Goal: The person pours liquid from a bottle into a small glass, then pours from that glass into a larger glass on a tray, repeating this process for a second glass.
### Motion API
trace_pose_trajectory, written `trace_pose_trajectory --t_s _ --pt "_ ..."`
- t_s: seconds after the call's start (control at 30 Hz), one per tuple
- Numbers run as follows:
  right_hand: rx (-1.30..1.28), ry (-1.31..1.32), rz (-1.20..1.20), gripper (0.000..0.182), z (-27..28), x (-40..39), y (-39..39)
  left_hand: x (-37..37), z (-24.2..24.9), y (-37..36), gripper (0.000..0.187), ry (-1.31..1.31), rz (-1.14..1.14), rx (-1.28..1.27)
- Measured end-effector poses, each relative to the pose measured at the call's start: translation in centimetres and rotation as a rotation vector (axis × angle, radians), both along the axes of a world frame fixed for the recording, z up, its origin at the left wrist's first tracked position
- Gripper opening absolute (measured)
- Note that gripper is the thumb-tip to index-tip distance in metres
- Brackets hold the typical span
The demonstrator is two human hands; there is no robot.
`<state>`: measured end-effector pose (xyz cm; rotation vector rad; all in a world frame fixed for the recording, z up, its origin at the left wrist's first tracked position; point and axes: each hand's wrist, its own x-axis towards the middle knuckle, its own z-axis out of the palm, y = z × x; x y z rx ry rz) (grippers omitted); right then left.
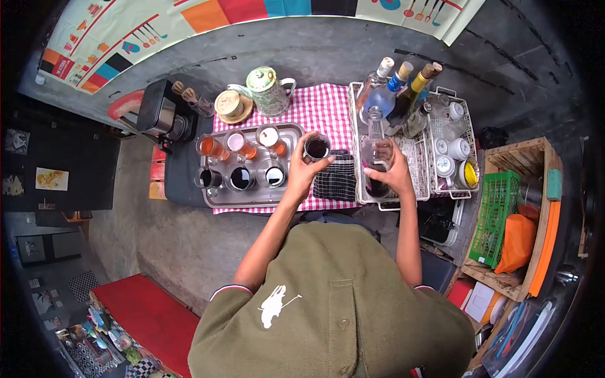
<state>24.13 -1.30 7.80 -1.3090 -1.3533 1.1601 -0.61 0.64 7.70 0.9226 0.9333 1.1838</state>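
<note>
L hand: L hand (305, 165) curled round a small transparent glass cup w/ dark liquid (317, 148), thumb across near side; grip narrow, fitted to cup.
R hand: R hand (392, 169) wrapped round a tall transparent glass bottle w/ dark liquid low inside (377, 186); thumb on L side.
Cup pos: btw tray & wire rack, near black cloth; lifted or resting, can't tell.
Bottle pos: roughly upright, neck toward back, at L part of a white wire rack (413, 175); base on rack floor or raised, can't tell.
Step (judged): cup + bottle in hand at same time, side by side, apart; no stream seen btw them.
Next move calls for (judged): level cup, firm bottle grip, enough lift for base to pass rack rim.
Tray: grey metal rectangular tray (291, 133), raised rim; R edge just beside L hand. Holds three glass mugs of orange-red drink (213, 148) in back row, three glasses of dark liquid (241, 178) in front.
Btw: folded black checked cloth (334, 183) on red-white checked tablecloth (321, 104).
Room: most open over cloth strip btw tray & rack; tight at R hand, tall capped bottles (380, 97) just behind.
Back edge: green patterned teapot (268, 94), well apart from hands.
</note>
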Motion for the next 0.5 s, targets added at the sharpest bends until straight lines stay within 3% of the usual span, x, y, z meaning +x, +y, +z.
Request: trace_pose_trajectory --t_s 0.37,0.5 --pt "0.091 -0.138 -0.216 0.076 -6.4 2.4 1.9 0.2 -0.2 -0.1 0.066 0.075 0.001 -0.007" --pt "0.136 -0.012 -0.263 0.071 -9.3 2.6 2.2 0.5 -0.4 -0.1 0.067 0.081 0.020 0.009"
